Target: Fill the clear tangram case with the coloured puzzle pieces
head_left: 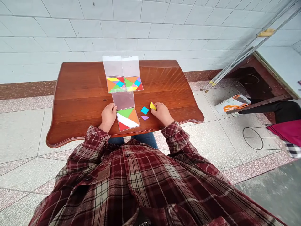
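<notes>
Head view: your left hand sits on the desk at near edge; its fingers touch L edge of a clear flip lid, can't tell if gripping it; lid stands joined to nearest tangram tray, which holds green, orange & red pcs, w/ a white diagonal band across it; your right hand is just R of that tray, fingers pinched narrow on a yellow tangram pc; blue square pc & small purple triangle pc lie loose on desk between tray & right hand, near each other, not touching; two more tangram trays sit side by side farther up desk, filled w/ colored pcs, their clear lids open toward far edge; you're in a red plaid flannel shirt; metal crutches lean on wall, far R of desk.
</notes>
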Tool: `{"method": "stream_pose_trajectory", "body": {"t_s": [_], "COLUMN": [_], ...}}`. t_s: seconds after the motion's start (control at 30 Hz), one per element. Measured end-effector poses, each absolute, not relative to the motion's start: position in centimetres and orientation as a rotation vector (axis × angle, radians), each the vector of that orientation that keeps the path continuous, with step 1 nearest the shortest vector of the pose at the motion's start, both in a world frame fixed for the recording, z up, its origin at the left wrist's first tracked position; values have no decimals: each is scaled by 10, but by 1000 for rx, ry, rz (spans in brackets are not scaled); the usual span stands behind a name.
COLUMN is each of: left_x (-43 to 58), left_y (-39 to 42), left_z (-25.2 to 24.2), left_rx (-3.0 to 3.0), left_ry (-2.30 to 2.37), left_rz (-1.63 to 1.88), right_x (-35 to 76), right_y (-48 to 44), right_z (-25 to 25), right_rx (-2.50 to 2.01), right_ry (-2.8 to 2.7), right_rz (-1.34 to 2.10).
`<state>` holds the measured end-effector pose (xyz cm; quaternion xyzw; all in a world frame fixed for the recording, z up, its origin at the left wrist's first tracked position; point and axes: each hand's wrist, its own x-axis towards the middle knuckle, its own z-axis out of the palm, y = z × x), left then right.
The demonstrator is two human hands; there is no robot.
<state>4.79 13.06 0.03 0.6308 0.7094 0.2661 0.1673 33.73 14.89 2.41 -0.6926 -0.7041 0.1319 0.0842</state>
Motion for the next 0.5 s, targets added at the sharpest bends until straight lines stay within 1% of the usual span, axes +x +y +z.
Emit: {"method": "stream_pose_trajectory", "body": {"t_s": [0.23, 0.5], "left_x": [48, 51], "left_y": [130, 129], "left_z": [3, 2], "left_rx": [1755, 1786], "left_ry": [2028, 2021], "left_rz": [741, 779], "right_x": [335, 272], "right_y": [144, 116], "right_z": [29, 46], "right_rx": [-2026, -1699], "right_ry": [-2068, -2337], "right_rz": [401, 559]}}
